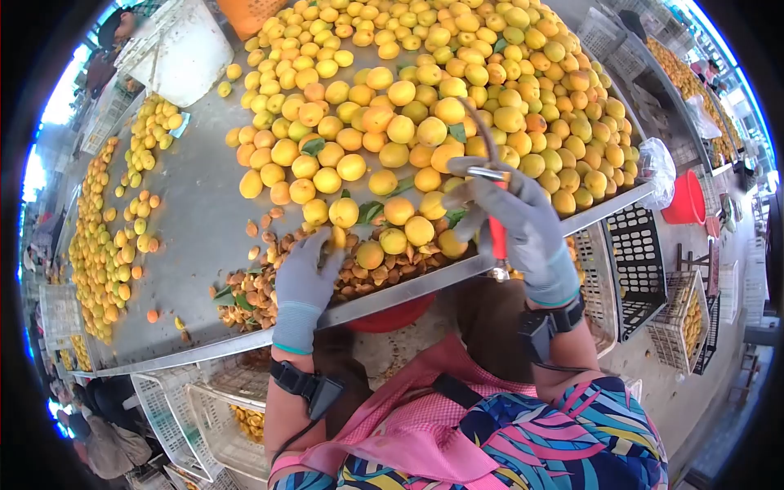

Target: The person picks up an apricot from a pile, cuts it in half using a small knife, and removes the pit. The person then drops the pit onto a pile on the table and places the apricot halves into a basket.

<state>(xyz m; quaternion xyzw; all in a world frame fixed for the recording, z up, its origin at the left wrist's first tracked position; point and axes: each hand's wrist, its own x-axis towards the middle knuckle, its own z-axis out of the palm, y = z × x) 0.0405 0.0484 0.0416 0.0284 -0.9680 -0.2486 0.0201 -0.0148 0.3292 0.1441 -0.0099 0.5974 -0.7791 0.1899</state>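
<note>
My left hand, in a grey glove, is at the table's near edge with its fingertips closed on a small yellow apricot piece. Beneath and beside it lies a heap of brown pits. My right hand, also gloved, is wrapped round a red-handled tool with a metal collar; a brown curved part extends above the fingers. Whole yellow-orange apricots with some green leaves are piled on the metal table beyond both hands.
A white bucket stands at the back left, near smaller apricot groups. The metal rim runs before my body. Crates and a red bucket are at right; more crates sit below left. A person is at lower left.
</note>
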